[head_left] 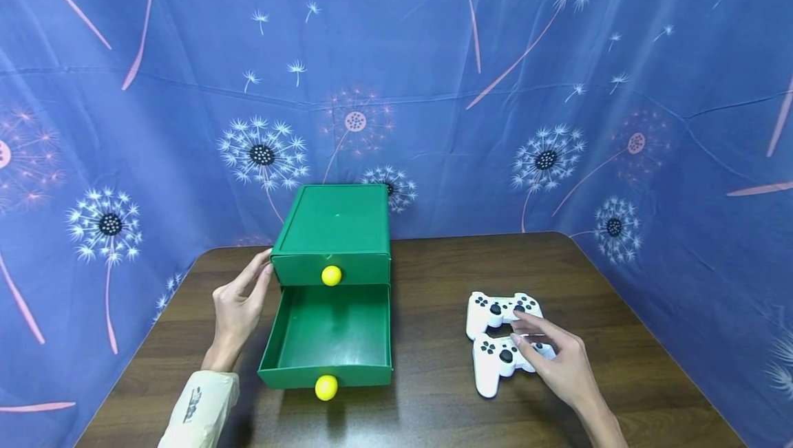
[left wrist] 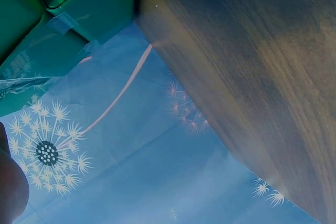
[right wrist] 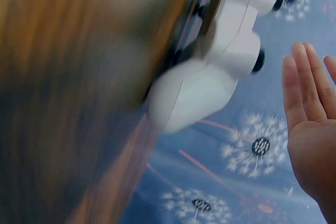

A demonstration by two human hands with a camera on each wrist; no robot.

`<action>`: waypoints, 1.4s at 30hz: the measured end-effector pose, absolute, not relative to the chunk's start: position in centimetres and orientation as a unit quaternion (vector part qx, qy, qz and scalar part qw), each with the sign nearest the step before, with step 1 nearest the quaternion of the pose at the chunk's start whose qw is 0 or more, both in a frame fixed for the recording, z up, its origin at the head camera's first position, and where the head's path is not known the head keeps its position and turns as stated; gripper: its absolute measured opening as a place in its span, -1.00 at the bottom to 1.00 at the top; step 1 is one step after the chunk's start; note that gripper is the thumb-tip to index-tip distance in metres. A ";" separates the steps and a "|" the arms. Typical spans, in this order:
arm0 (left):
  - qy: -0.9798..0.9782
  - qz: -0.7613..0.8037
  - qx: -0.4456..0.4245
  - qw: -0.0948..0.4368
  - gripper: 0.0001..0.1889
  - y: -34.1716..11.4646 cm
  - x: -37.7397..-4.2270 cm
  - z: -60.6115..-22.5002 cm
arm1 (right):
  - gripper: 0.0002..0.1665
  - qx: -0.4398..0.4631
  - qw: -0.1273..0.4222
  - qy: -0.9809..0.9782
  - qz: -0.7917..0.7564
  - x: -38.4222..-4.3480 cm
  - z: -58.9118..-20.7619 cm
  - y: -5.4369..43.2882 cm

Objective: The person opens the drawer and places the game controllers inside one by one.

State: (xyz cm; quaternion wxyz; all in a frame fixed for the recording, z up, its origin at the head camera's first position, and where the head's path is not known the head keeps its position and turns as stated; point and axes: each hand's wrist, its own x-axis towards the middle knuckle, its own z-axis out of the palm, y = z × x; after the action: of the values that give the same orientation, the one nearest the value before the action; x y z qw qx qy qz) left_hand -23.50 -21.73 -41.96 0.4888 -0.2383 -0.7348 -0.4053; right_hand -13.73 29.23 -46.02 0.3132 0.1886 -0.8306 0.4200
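Observation:
A green two-drawer box (head_left: 337, 221) stands on the table, its upper drawer closed and its lower drawer (head_left: 372, 338) pulled out with a bare floor. Each drawer has a yellow ball knob. My left hand (head_left: 238, 307) rests its fingertips against the box's upper left side, fingers fairly straight. Two white game controllers lie to the right, a far one (head_left: 477, 317) and a near one (head_left: 486, 369). Over their right part hovers my right hand (head_left: 560, 365), fingers extended and thumb apart. In the right wrist view its palm (right wrist: 310, 145) faces the white controllers (right wrist: 194, 93).
The dark wooden table (head_left: 434, 407) has rounded far corners. A blue cloth (head_left: 403, 35) with dandelion prints hangs behind and at both sides. Clear tape (left wrist: 63, 22) shows on the box in the left wrist view.

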 end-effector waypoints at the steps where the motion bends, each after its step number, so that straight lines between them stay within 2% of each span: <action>1: -0.735 -0.405 -0.238 0.488 -0.48 -21.7 -23.5 -41.9 | -0.45 0.182 0.314 -0.833 0.418 -13.9 -46.0 29.5; 6: -0.737 -0.405 -0.236 0.487 -0.50 -21.6 -23.4 -41.8 | -0.51 0.133 0.312 -0.854 0.394 -14.7 -45.7 31.2; 13: -0.737 -0.404 -0.233 0.488 -0.50 -21.7 -23.3 -41.9 | -0.57 0.061 0.258 -0.899 0.349 -16.1 -46.3 33.3; 22: -0.739 -0.403 -0.231 0.488 -0.47 -21.9 -23.2 -42.0 | -0.42 0.015 0.157 -0.933 0.324 -17.3 -46.7 34.6; 30: -0.741 -0.399 -0.230 0.489 -0.50 -21.8 -23.3 -41.8 | -0.35 -0.007 0.096 -0.942 0.323 -18.0 -47.0 35.0; 42: -0.740 -0.402 -0.235 0.486 -0.51 -21.7 -23.3 -41.8 | -0.28 -0.030 0.049 -0.948 0.313 -19.4 -47.2 35.1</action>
State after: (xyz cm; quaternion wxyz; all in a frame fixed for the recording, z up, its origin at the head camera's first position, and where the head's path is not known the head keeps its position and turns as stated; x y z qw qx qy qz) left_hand -23.31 -21.72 -41.75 0.4856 -0.2349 -0.7401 -0.4017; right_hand -19.37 35.10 -47.15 0.0488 -0.0303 -0.9482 0.3126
